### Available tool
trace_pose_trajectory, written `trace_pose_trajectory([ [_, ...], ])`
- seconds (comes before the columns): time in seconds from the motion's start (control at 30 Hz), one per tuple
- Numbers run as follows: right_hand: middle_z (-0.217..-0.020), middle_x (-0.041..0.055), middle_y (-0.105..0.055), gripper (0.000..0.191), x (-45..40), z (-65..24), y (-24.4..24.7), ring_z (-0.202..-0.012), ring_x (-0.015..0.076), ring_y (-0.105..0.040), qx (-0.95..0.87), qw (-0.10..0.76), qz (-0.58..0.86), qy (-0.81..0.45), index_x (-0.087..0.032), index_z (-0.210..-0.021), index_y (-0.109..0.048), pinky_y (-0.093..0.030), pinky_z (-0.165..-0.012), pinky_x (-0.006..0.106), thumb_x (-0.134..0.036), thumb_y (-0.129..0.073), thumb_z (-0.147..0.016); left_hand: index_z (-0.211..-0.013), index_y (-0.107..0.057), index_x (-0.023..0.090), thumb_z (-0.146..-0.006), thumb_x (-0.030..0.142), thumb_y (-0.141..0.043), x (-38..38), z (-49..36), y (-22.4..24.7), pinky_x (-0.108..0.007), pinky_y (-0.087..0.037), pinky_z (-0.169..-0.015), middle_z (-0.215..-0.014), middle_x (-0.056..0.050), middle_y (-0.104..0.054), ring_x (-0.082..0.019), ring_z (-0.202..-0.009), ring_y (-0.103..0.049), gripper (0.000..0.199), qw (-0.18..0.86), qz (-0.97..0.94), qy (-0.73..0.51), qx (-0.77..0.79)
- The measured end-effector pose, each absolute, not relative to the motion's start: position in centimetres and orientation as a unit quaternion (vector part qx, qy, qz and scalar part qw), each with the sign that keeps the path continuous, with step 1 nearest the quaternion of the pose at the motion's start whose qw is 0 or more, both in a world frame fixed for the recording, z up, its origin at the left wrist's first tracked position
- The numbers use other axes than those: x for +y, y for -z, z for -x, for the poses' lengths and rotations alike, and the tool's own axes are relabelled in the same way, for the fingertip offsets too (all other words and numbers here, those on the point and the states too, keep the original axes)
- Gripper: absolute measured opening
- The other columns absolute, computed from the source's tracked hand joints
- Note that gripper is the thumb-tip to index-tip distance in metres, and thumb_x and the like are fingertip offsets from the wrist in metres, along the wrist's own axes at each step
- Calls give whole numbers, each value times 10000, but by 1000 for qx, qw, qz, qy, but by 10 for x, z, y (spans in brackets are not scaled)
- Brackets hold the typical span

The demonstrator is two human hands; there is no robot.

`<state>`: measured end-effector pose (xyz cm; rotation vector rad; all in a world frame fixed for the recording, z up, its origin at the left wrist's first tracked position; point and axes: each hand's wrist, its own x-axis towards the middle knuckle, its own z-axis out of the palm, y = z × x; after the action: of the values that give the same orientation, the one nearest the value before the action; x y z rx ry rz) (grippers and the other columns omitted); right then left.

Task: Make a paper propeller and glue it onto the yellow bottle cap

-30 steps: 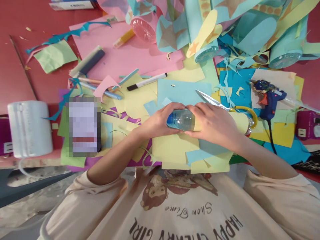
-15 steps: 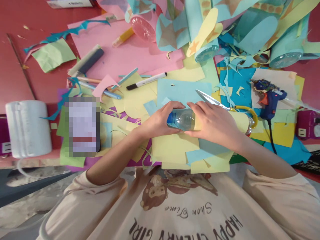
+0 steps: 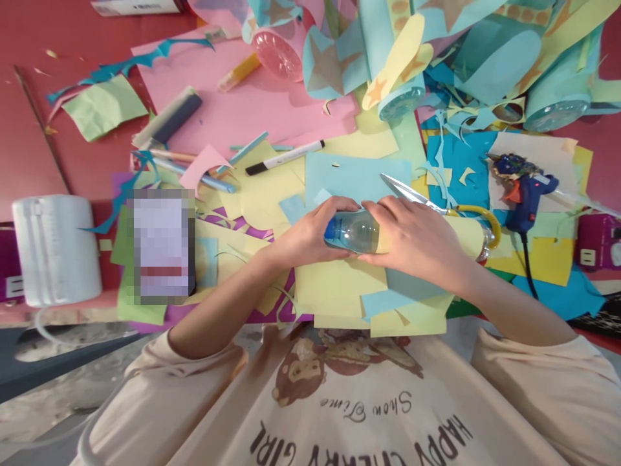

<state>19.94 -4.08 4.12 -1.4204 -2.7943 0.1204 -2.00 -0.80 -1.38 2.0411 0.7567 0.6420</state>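
Note:
A clear plastic bottle (image 3: 359, 232) lies on its side, its blue cap pointing left and pale yellow paper (image 3: 463, 234) wrapped round its body. My left hand (image 3: 315, 232) is closed around the cap end, with a blue paper edge showing by the neck. Over the wrapped body, my right hand (image 3: 412, 236) grips from above, fingers on the far side and thumb on the near side. Scissors (image 3: 412, 193) with yellow handles lie just beyond the bottle, partly hidden behind it and my right hand.
A blue hot glue gun (image 3: 526, 197) rests at the right with its cord running down. Paper-covered bottles (image 3: 557, 97) stand at the back right. A black-and-white marker (image 3: 286, 157), a phone (image 3: 162, 246) and a white case (image 3: 57, 249) lie leftward among paper scraps.

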Motion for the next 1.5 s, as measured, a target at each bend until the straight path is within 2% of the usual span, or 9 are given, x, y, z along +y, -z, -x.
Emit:
trace_pose_trajectory([
  [0.37,-978,114,-690,565,-41,-197,-46,-846,247,-651,-886,5,460,-52,-91,-1137,-583,-432,-702,334,-554,-636,-818,-1233,-413,234,-707,376,-767,-9,20,10,-349,-554,-892,-1232,-114,-598,-239,-1092,-640,650,438,-803,-236,328],
  [0.53,-975,143,-723,741,-42,-196,-46,-847,263,-669,-883,8,466,-49,-50,-1336,-484,-439,-695,341,-558,-636,-818,-1261,-394,235,-713,368,-767,-9,21,10,-357,-537,-945,-1287,-122,-580,-251,-1158,-617,676,440,-803,-226,332],
  [0.73,-871,134,-729,868,-43,-197,-44,-775,257,-664,-879,7,476,-36,-25,-1410,-388,-423,-656,329,-569,-664,-792,-1263,-397,235,-702,327,-779,-9,20,10,-337,-546,-927,-1285,-117,-587,-247,-1141,-630,685,442,-804,-228,326],
  [0.8,-907,139,-728,819,-43,-197,-44,-801,258,-664,-881,11,471,-38,-39,-1389,-411,-424,-670,332,-566,-646,-808,-1258,-403,240,-698,321,-782,-9,20,10,-333,-547,-926,-1280,-111,-592,-243,-1136,-633,682,439,-804,-233,327],
  [0.93,-936,124,-718,593,-43,-197,-46,-861,255,-667,-890,13,453,-44,-78,-1201,-555,-426,-700,333,-536,-632,-831,-1258,-406,252,-684,320,-789,-10,21,10,-317,-559,-883,-1256,-96,-607,-231,-1094,-652,694,431,-804,-232,337],
  [1.1,-918,118,-710,545,-43,-196,-47,-846,249,-660,-888,15,457,-51,-89,-1161,-562,-415,-695,335,-534,-610,-849,-1278,-399,262,-685,356,-782,-12,22,10,-313,-567,-826,-1272,-94,-597,-236,-1071,-664,712,411,-811,-218,355],
  [1.37,-874,110,-710,567,-42,-195,-46,-817,255,-664,-882,11,467,-57,-84,-1138,-570,-413,-671,335,-548,-635,-818,-1263,-395,255,-682,332,-780,-11,23,6,-321,-576,-819,-1286,-91,-595,-235,-1063,-667,702,419,-809,-208,357],
  [1.5,-912,135,-722,714,-42,-195,-45,-823,267,-664,-878,9,475,-58,-63,-1298,-488,-419,-676,337,-580,-615,-822,-1260,-408,256,-686,323,-786,-11,24,9,-320,-572,-848,-1283,-90,-602,-237,-1086,-663,691,421,-805,-220,355],
])
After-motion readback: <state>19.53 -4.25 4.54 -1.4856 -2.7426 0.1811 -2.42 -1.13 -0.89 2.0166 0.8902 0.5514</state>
